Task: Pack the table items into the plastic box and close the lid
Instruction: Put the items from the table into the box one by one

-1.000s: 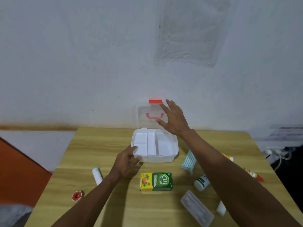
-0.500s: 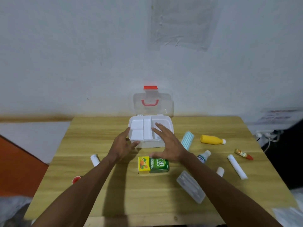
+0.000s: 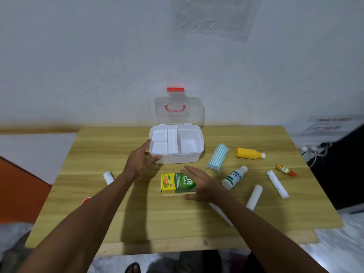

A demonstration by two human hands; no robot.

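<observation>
The right hand (image 3: 201, 184) lies spread, fingers wide, over the right end of the green and yellow cardboard carton (image 3: 177, 183), covering part of its print, thumb low beside the carton's near edge; whether the palm presses on it cannot be told. The left hand (image 3: 140, 161) is loosely open, fingertips touching the near left corner of the white plastic box (image 3: 176, 157), gripping nothing. The box stands open just beyond the carton, its compartments bare, its clear lid (image 3: 178, 110) with red handle and red latch upright against the wall. Right of the box lie a striped pale blue roll (image 3: 218, 157), tilted, and farther right a yellow plastic bottle (image 3: 249, 153) on its side. Nearer, to the box's front right, a white bottle with blue label (image 3: 234, 177) lies on the wooden table (image 3: 177, 223), then a short white tube (image 3: 254, 197), a longer white stick (image 3: 277, 184) and a small orange-capped tube (image 3: 285, 170) well off to the right. A clear flat case (image 3: 221, 213) is mostly hidden under the right forearm. Left of the box, beyond the left forearm, a white cylinder (image 3: 108, 177) shows only its top half, and a small red round thing (image 3: 86, 200) peeps out at the arm's edge, too hidden to identify.
</observation>
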